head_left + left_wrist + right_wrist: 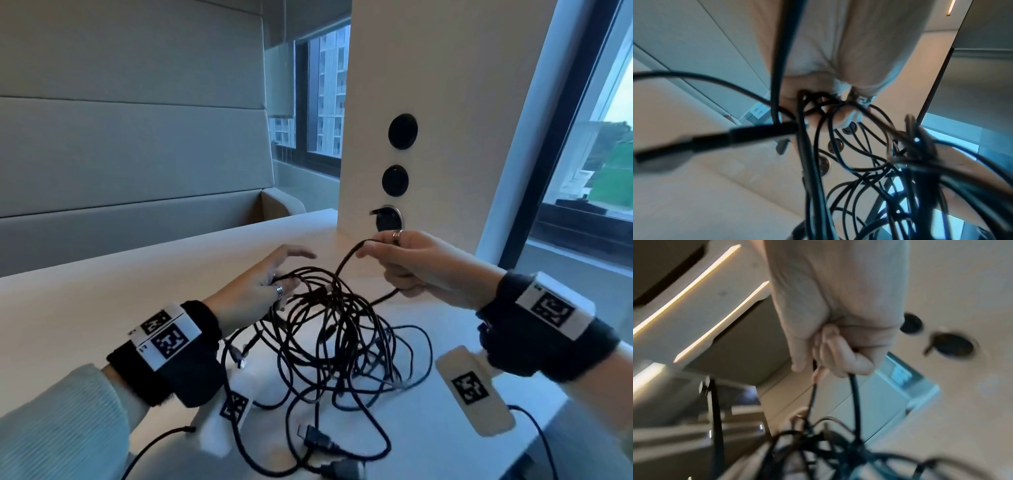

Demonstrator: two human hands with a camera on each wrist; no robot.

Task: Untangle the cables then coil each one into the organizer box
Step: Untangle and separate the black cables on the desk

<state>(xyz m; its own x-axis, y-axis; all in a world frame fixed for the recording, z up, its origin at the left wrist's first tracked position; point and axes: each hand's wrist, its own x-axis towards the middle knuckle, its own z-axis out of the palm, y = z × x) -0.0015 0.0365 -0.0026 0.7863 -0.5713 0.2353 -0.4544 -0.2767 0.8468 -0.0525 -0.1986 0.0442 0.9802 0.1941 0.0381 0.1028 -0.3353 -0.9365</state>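
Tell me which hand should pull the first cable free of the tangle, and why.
Probably the right hand: its grip already pinches a single cable lifted clear above the tangle. The left hand has several strands hooked around its fingers, so it is better placed to steady the bundle.

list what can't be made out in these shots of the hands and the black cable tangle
- Organizer box: in no view.
- How many cables the tangle of thin black cables holds: head view, strands overlap.
- Black plug on the white table: cut off by the head view's bottom edge.
- Right hand: its wrist view is blurred; where the pinched strand runs is lost.
- Left hand: close blurred cables hide the fingers.
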